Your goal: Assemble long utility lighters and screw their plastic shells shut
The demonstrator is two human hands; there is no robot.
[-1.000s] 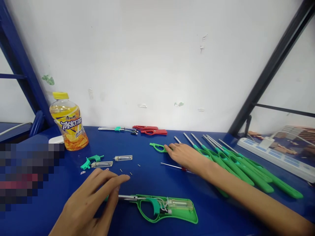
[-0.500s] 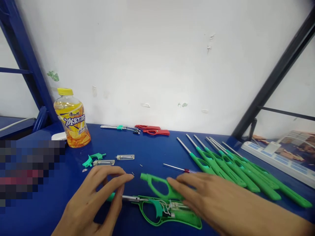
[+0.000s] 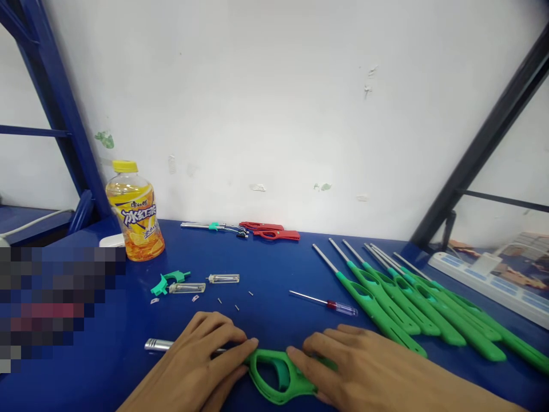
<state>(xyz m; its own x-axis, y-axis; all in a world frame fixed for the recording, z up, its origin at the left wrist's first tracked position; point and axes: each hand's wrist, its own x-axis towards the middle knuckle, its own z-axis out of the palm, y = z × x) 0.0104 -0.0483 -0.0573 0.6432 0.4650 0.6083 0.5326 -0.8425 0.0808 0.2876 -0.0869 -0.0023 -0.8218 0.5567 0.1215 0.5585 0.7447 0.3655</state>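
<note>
A green long-necked lighter [image 3: 274, 396] lies at the table's front, its two casing halves together. Its silver tube [image 3: 158, 344] points left, and a teal trigger [image 3: 281, 373] shows inside the finger loop. My left hand [image 3: 210, 355] is closed over the neck end, fingertips at the front of the casing. My right hand [image 3: 343, 360] is closed around the handle, thumb and fingers pressing by the loop; most of the handle is hidden. Beyond the hands lie a screwdriver [image 3: 342, 308], several tiny screws [image 3: 237, 307], two clear fuel tanks [image 3: 223, 278] and teal trigger parts [image 3: 165, 283].
Several green lighters [image 3: 386, 315] lie in a slanted row at right, beside a white power strip [image 3: 493, 292]. Red casings [image 3: 278, 235] and metal tubes with wires [image 3: 201, 226] lie near the wall. A drink bottle [image 3: 139, 229] stands at left.
My right hand has brought the upper green casing half down over the lower one, covering the wires and tank. My left hand has moved right onto the neck. The view has shifted slightly.
</note>
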